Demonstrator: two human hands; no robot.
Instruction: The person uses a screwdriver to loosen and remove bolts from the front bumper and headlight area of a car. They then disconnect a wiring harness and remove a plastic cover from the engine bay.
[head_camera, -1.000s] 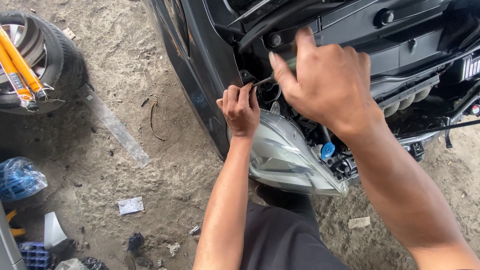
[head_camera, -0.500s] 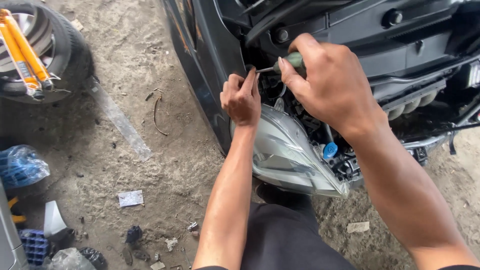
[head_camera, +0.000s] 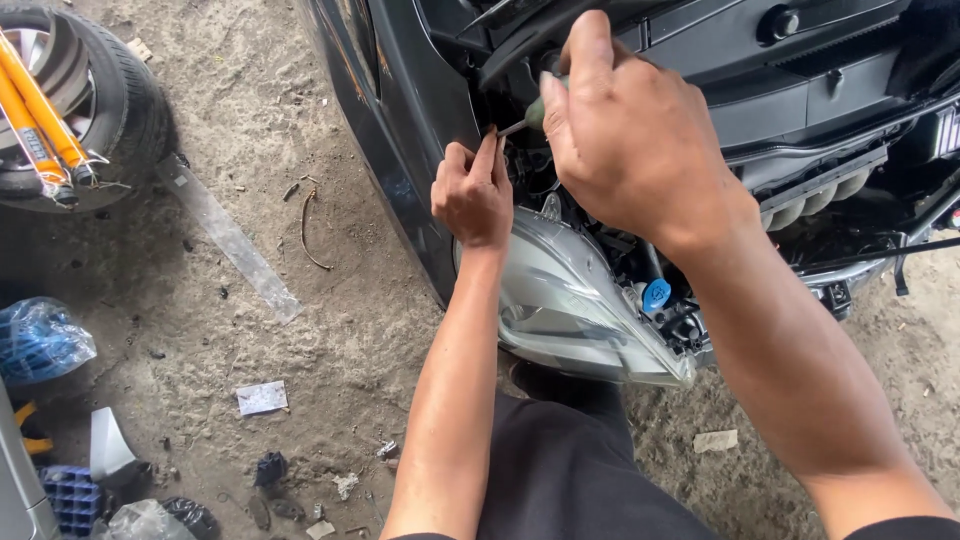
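The right hand (head_camera: 640, 130) is wrapped tight around a green-handled screwdriver (head_camera: 530, 117). Its thin metal shaft points left, toward the left hand (head_camera: 472, 195). The left hand's fingers are pressed together at the tip, on the car's dark body edge just above the clear headlight (head_camera: 575, 300). The tip itself is hidden behind those fingers. A tire (head_camera: 110, 110) lies far left on the dirt.

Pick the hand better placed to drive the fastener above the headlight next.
Right. The right hand already grips the green-handled screwdriver, its tip pointing at the spot the left hand fingers pinch above the headlight. The left looks better kept steadying there.
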